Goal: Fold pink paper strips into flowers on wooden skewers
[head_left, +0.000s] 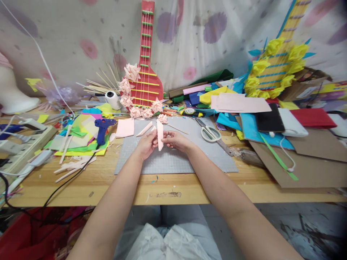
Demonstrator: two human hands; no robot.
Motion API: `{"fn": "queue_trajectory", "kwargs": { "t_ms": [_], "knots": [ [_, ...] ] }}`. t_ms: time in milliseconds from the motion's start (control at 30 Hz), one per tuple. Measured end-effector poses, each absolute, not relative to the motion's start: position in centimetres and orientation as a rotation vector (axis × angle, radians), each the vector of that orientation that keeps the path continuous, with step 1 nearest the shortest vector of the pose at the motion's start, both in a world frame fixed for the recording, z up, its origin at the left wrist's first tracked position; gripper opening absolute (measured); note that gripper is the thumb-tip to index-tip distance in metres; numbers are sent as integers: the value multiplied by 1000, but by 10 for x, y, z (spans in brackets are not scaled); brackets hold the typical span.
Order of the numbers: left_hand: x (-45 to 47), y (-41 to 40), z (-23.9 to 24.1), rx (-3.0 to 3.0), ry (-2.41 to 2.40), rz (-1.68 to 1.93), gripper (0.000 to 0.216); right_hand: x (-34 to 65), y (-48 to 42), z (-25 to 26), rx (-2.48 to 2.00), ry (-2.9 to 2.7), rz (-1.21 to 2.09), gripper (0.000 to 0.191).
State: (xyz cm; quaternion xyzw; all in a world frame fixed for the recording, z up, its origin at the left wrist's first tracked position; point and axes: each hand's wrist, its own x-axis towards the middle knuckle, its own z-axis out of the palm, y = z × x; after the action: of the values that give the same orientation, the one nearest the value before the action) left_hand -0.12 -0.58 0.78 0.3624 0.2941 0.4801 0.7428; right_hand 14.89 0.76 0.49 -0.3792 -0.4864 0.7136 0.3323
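Note:
Both my hands meet over the grey cutting mat [176, 159], pinching a folded pale pink paper strip [160, 134] that stands upright between them. My left hand [147, 143] grips its left edge with closed fingers. My right hand [175, 139] pinches it from the right. A second folded pink strip [144, 129] lies on the mat just behind my left hand, and a flat pink paper square [125, 128] lies to its left. Pink paper flowers [141, 112] edge a red cardboard guitar [145, 61] beyond.
Scissors [211, 134] lie right of my hands on the mat. A blue glue gun [103, 128] rests on coloured paper scraps at left, its cord trailing off the wooden table [173, 189]. A yellow-flowered guitar [276, 68], cardboard sheets and a phone [268, 121] crowd the right.

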Motion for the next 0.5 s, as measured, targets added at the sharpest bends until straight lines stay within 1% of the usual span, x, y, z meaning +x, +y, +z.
{"fn": "queue_trajectory", "kwargs": {
  "t_ms": [100, 500],
  "knots": [
    [-2, -5, 7, 780, 646, 1064, 25, 150, 7, 5, -972, -1278, 1866, 32],
    [-1, -7, 10, 746, 694, 1122, 31, 150, 6, 5, -940, -1284, 1835, 33]
  ]
}}
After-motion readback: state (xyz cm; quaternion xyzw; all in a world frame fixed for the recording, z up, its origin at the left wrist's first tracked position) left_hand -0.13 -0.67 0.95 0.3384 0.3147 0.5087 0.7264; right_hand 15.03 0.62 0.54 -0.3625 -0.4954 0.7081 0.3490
